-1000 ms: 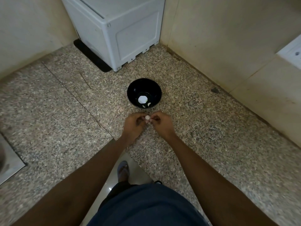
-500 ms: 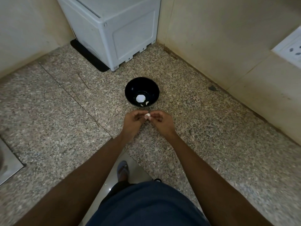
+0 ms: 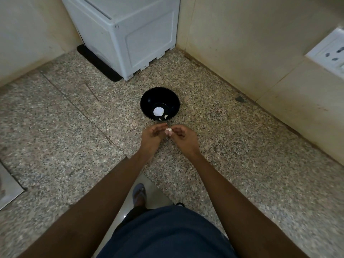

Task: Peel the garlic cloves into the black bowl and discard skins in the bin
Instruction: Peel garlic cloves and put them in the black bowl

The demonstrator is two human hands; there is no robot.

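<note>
Peeling step in progress. Left hand (image 3: 151,135) and right hand (image 3: 181,135) are meeting over the speckled desk (image 3: 74,127), both pinching one garlic clove (image 3: 169,129) between their fingertips; the fingers are curling in around it. Whether skin is lifting off is too small to tell. Black bowl (image 3: 160,103) is sitting just beyond the hands, holding a garlic bulb (image 3: 158,111) and two peeled pieces (image 3: 163,117). No bin is showing. Next move likely calls for stripping the skin, then dropping the clove forward into the bowl.
</note>
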